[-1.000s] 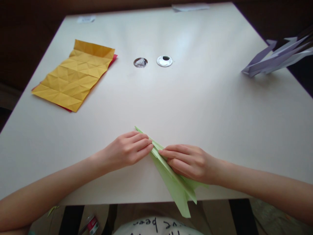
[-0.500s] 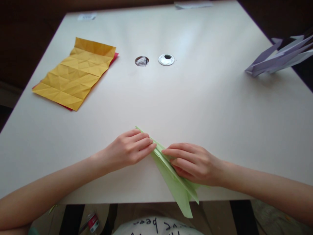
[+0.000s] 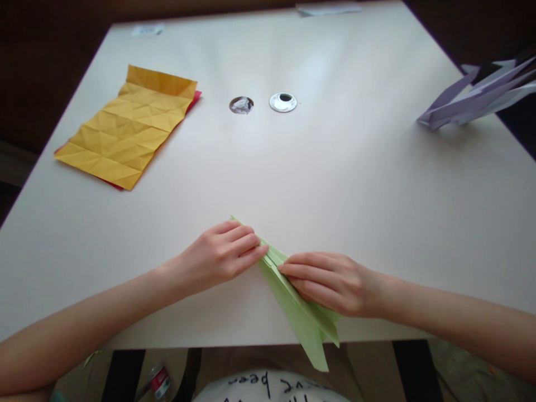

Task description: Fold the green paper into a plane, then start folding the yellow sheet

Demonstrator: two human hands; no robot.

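Observation:
A folded light green paper (image 3: 288,298) lies slantwise near the table's front edge, its pointed end far left and its wider flaps hanging past the edge. My left hand (image 3: 230,249) is closed on the upper, narrow end, fingertips pressed along the fold. Further down the right side, my right hand (image 3: 324,279) grips the paper with its fingers together at the layered crease. Both thumbs are hidden.
A creased yellow sheet (image 3: 121,128) rests on a red sheet (image 3: 196,99) at the left. A folded purple paper (image 3: 456,106) sits at the right edge. Two round holes, one with a silver grommet (image 3: 276,106), are in the white table (image 3: 335,184).
My right hand has shifted slightly, its fingertips now lower along the crease and pressed closer together. My left hand keeps its hold on the paper.

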